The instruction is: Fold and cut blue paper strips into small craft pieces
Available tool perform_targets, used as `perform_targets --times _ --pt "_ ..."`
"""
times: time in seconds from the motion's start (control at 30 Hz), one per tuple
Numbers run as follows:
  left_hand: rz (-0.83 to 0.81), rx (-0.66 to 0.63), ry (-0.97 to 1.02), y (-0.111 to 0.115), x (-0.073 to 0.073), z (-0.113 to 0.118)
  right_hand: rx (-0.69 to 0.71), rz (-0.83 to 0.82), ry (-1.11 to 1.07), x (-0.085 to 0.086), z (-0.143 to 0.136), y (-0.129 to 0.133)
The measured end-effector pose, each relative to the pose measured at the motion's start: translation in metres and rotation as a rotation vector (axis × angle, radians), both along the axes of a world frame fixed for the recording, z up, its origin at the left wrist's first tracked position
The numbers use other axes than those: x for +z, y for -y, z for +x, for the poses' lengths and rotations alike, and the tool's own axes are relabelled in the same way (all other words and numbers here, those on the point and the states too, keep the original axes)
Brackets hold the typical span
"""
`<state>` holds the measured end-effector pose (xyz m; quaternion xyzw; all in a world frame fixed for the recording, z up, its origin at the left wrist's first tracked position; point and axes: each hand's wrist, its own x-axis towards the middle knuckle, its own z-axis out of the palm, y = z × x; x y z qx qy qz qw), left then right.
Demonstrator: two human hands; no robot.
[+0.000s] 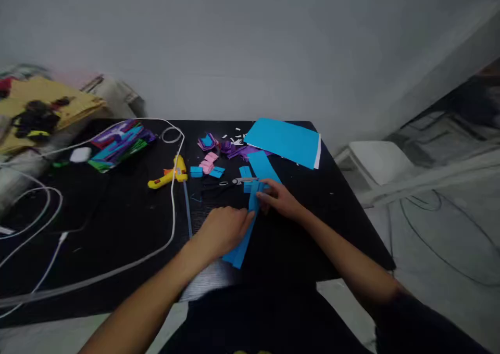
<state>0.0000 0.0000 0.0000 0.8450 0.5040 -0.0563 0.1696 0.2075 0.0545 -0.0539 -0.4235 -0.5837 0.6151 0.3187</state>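
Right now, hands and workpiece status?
Left hand and right hand on folded blue strip. Pliers just beyond. Glue gun off left.

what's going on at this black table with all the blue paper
A person has both bare hands on a narrow strip of blue paper at the near side of the black table. The left hand is on its middle, the right hand at its far end. Scissors, a yellow glue gun and small pink pieces lie nearby.
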Motion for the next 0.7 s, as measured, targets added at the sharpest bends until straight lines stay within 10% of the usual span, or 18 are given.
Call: perform_targets --times 0.43,0.7 --pt "0.045 0.027 0.109 -0.006 -0.008 -0.005 -0.014 -0.047 -0.072 0.000 -0.001 -0.004" --pt "0.040 0.077 0.523 -0.008 -0.014 -0.008 0.033 -0.130 -0.232 0.000 0.004 -0.008"
